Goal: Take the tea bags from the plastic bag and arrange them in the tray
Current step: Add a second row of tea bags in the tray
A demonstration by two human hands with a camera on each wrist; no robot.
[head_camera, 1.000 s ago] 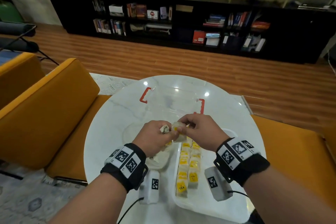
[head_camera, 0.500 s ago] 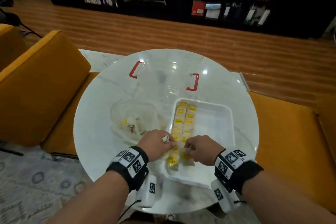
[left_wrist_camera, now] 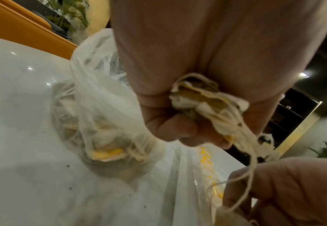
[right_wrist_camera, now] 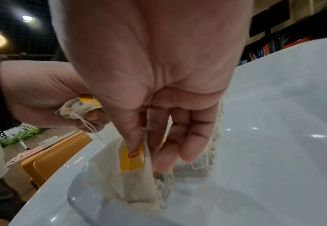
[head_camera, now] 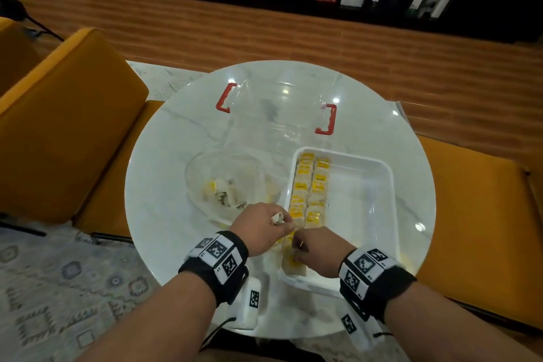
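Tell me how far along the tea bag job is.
Done: two rows of tea bags line the tray's left side. In hand: the right hand sets a tea bag at the near end; the left hand grips a bunch. Left: more in the plastic bag.

Plastic bag (head_camera: 223, 185) left of tray (head_camera: 379, 185); 2 tea-bag rows (head_camera: 308, 191) inside.

Round white marble table (head_camera: 176, 156), centre of frame. White tray (head_camera: 367, 214), right of centre, holding two rows of yellow-tagged tea bags (head_camera: 308, 185) along its left side. Clear plastic bag (head_camera: 223, 182), left of the tray, with a few tea bags inside. Left hand (head_camera: 258, 226) grips a bunched tea bag; right hand (head_camera: 317, 253) pinches one at the rows' near end. Orange seats at both sides.
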